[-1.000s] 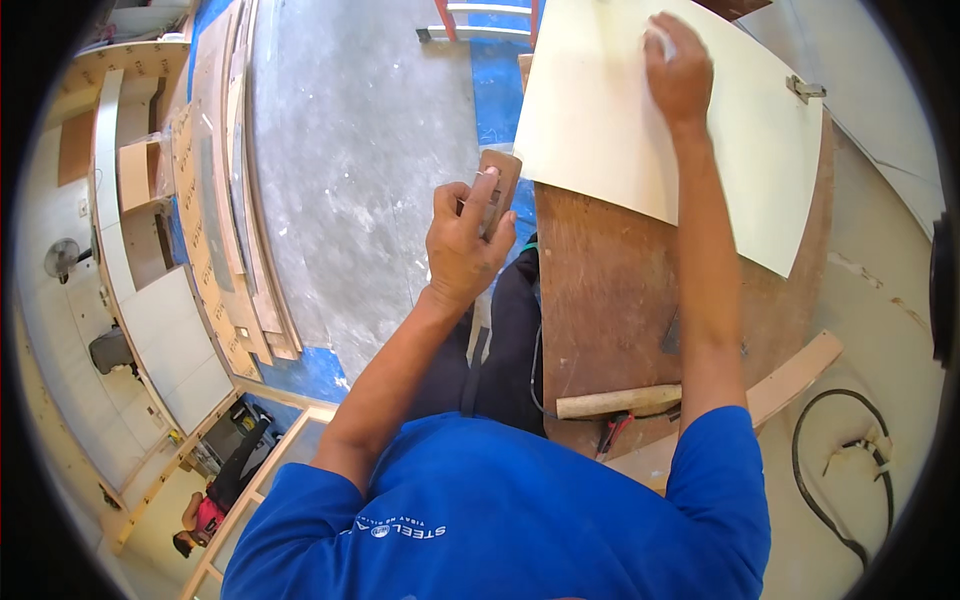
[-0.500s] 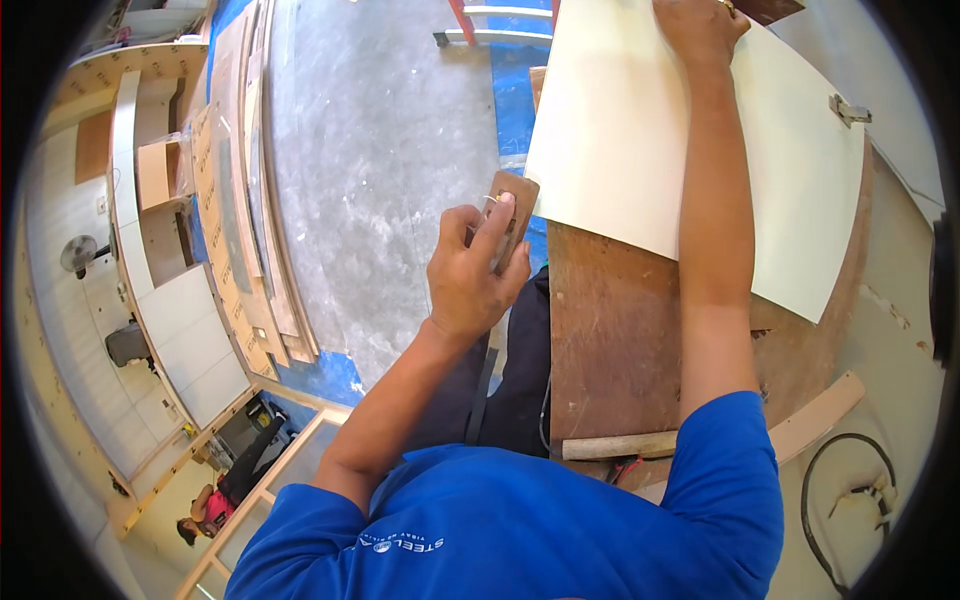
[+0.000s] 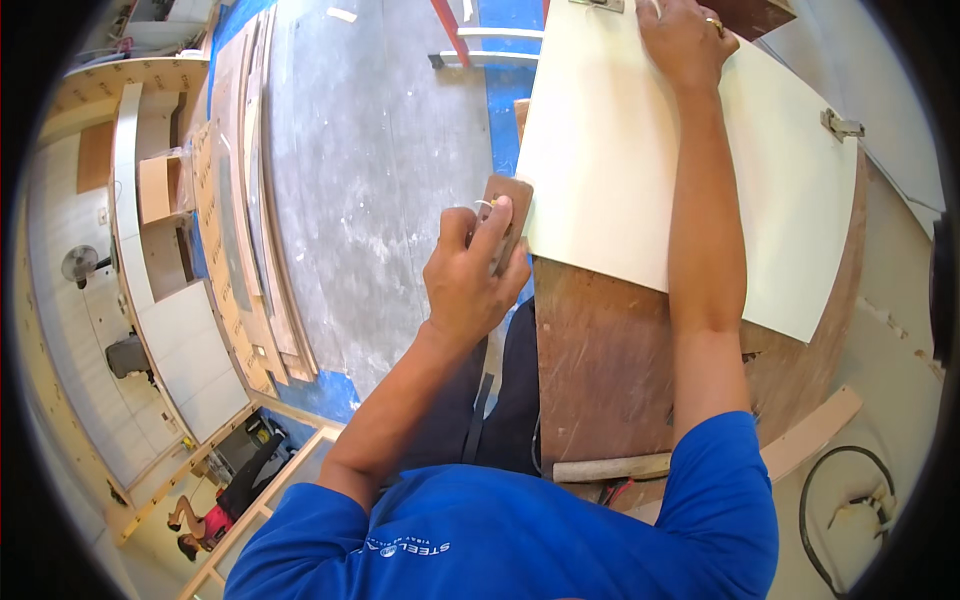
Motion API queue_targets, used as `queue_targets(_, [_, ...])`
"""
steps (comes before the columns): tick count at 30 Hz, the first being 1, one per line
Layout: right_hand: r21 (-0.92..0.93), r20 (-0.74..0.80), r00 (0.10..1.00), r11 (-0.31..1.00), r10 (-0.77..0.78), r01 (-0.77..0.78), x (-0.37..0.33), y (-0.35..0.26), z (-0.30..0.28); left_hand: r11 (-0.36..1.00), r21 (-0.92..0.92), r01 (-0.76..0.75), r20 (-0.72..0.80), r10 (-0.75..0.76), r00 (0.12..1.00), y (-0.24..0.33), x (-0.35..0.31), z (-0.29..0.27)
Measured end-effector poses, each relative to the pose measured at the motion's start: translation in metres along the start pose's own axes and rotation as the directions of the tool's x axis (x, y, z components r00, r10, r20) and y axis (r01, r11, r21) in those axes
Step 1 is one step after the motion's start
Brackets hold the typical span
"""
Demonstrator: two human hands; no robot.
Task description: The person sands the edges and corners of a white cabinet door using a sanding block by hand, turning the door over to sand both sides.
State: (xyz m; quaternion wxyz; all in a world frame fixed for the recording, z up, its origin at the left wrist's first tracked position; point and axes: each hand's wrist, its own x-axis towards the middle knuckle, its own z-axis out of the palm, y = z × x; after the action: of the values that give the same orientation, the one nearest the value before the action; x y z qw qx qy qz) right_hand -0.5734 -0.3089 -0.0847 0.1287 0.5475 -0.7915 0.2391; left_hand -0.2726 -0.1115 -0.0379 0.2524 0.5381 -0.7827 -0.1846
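A cream-white panel (image 3: 640, 170) with metal hinges (image 3: 838, 125) lies on a brown wooden worktop (image 3: 610, 360). My left hand (image 3: 470, 275) is shut on a small brown wooden block (image 3: 510, 200), pressed against the panel's left edge near its lower corner. My right hand (image 3: 685, 40) rests flat on the panel's far end, fingers spread, holding it down. My blue sleeves fill the lower part of the view.
Long boards and panels (image 3: 245, 220) lean along the left over a grey concrete floor (image 3: 380, 170). White cabinet pieces (image 3: 170, 330) stand further left. A wooden strip (image 3: 810, 435) and a black cable (image 3: 850, 500) lie at the lower right. A second hinge (image 3: 595, 5) sits at the panel's top.
My left hand has slid the block along the panel's left edge. The view has shifted, so panel and worktop sit lower and larger in frame. My right hand stays on the panel.
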Motion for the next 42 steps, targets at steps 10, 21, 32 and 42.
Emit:
queue_targets(10, [0.038,0.156,0.986,0.997,0.053,-0.060,0.006,0.003,-0.005,0.999,-0.019,0.029,-0.035,-0.030,0.999,0.002,0.048,0.018])
queue_targets(21, [0.037,0.158,0.986,0.998,0.052,-0.058,0.005,0.010,0.009,1.000,0.010,0.009,-0.084,-0.008,0.996,-0.002,0.130,0.045])
queue_targets(32, [0.059,0.187,0.980,0.995,0.067,-0.080,0.005,0.007,0.005,1.000,0.025,-0.005,-0.114,0.008,0.993,-0.008,0.197,0.067])
queue_targets(42, [0.063,0.164,0.984,0.995,0.062,-0.073,0.006,0.012,0.008,0.999,0.026,-0.019,-0.135,0.022,0.991,-0.005,0.204,0.071])
